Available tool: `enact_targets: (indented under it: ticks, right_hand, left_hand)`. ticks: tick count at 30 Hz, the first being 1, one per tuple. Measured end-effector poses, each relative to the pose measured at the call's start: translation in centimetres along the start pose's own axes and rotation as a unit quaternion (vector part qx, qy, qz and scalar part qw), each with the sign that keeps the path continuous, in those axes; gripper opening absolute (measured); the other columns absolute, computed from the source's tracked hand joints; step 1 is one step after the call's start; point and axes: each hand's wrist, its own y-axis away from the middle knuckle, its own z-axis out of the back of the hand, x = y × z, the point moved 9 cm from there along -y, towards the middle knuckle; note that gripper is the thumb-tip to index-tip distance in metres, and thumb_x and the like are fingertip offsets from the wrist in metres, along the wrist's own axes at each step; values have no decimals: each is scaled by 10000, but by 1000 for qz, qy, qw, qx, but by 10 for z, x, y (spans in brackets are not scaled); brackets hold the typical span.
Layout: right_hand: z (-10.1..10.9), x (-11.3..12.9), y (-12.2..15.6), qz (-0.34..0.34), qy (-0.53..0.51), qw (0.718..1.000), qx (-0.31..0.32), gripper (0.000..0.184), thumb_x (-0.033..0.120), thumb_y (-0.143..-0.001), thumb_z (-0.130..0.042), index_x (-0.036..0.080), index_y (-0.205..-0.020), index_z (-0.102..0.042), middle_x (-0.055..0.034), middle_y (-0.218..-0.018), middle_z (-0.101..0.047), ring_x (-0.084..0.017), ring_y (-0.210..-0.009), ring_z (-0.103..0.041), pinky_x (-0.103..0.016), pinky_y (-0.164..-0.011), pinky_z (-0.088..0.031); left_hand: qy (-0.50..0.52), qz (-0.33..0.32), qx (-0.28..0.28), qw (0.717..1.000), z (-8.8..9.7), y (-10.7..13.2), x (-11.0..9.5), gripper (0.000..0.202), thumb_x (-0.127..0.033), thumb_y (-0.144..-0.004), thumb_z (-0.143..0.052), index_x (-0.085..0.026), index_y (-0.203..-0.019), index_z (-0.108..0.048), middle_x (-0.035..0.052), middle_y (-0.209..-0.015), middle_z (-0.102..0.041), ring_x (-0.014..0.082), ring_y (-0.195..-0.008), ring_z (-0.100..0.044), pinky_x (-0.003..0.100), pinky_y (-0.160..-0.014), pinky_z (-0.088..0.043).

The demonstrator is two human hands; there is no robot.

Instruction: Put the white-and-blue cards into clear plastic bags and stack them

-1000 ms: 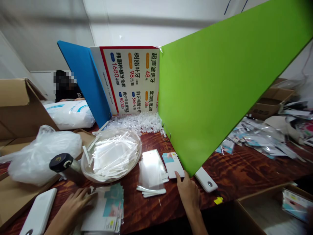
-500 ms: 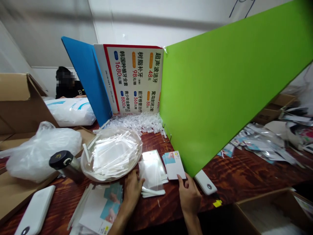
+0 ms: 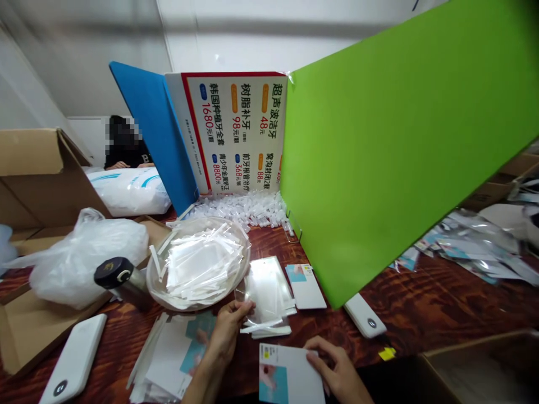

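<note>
My right hand (image 3: 334, 365) grips a white-and-teal printed card (image 3: 290, 373) by its right edge, low at the table's front. My left hand (image 3: 229, 325) pinches the left edge of a clear plastic sleeve (image 3: 245, 294), beside the stack of clear sleeves (image 3: 269, 289). To the right of that stack lies a small pile of matching printed cards (image 3: 309, 292). Under my left forearm, cards in sleeves (image 3: 168, 353) form another pile. A round tub (image 3: 151, 286) heaped with more clear sleeves stands behind my left hand.
Green (image 3: 379, 140) and blue (image 3: 147, 123) boards stand around small white plastic pieces (image 3: 240, 210). A black-lidded bottle (image 3: 122, 280), white power banks (image 3: 76, 359) and a plastic bag (image 3: 88, 258) are at left. Open cardboard boxes flank the table. A person (image 3: 126, 146) sits beyond.
My right hand has taken a card from the small pile and brought it down and toward me. My left fingers have closed on a sleeve's edge. The view has shifted slightly.
</note>
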Motion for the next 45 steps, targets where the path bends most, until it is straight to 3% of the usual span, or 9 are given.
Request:
enact_targets:
  ticks: [5, 8, 11, 16, 22, 27, 35, 40, 45]
  right_hand:
    - [-7, 20, -2, 46, -61, 991, -111, 437, 595, -801, -686, 159, -827, -685, 43, -554, -526, -51, -395, -363, -184, -391, -227]
    - [-3, 19, -4, 59, -106, 975, -185, 454, 606, -770, -715, 159, -840, -673, 43, -542, -535, -59, -380, -372, -185, -381, -263]
    - [-3, 12, -7, 56, -117, 965, -226, 466, 614, -748, -729, 163, -846, -665, 35, -521, -555, -81, -376, -400, -196, -379, -311]
    - [-19, 14, -11, 54, -108, 972, -201, 466, 615, -750, -717, 159, -842, -679, 8, -540, -589, -103, -385, -430, -210, -374, -328]
    - [-24, 33, -2, 90, -63, 984, -139, 369, 529, -775, -732, 160, -765, -719, 34, -518, -510, -66, -406, -341, -189, -381, -212]
    - [-12, 32, -3, 81, -87, 980, -161, 369, 528, -793, -722, 160, -821, -712, 20, -576, -565, -58, -415, -356, -178, -388, -221]
    - [-20, 28, -12, 75, -104, 973, -194, 424, 571, -787, -713, 157, -871, -686, 3, -592, -605, -92, -416, -432, -193, -372, -329]
    - [-26, 28, -8, 59, -136, 960, -236, 473, 605, -751, -733, 157, -892, -681, 23, -546, -586, -104, -383, -446, -215, -370, -368]
    - [-33, 17, -7, 60, -160, 952, -254, 520, 641, -742, -728, 150, -902, -664, 11, -551, -614, -106, -364, -470, -217, -364, -389]
  left_hand:
    - [74, 48, 33, 996, -17, 8, 7, 415, -522, -596, -873, -149, -685, -714, 64, -744, -744, 136, -614, -613, 232, -583, -427]
    - [81, 47, 36, 995, -20, 16, 5, 382, -480, -606, -886, -147, -664, -708, 37, -661, -722, 120, -569, -590, 218, -557, -397]
    - [85, 42, 26, 995, -20, 21, 3, 368, -463, -611, -889, -138, -703, -742, 58, -722, -751, 134, -616, -618, 214, -564, -401]
    - [119, 28, -26, 992, -3, 18, 0, 406, -493, -629, -865, -152, -827, -766, 51, -809, -750, 158, -719, -657, 230, -628, -458]
    - [133, 32, -21, 990, 4, 13, -6, 413, -462, -608, -889, -126, -771, -715, 33, -700, -701, 121, -570, -610, 229, -549, -458]
    - [112, 18, -6, 993, -3, 19, -7, 432, -515, -662, -838, -135, -812, -698, 24, -667, -688, 169, -531, -633, 263, -503, -464]
    - [64, -12, -6, 998, -9, 27, -10, 339, -466, -707, -832, -141, -746, -741, 55, -761, -753, 167, -706, -642, 237, -674, -464]
    - [92, 7, 14, 996, -13, 27, -11, 401, -511, -709, -814, -150, -877, -770, 89, -897, -782, 204, -793, -682, 266, -719, -504]
    - [139, 13, 3, 990, -10, 27, -14, 403, -512, -689, -836, -148, -844, -755, 65, -821, -766, 176, -723, -666, 244, -668, -509]
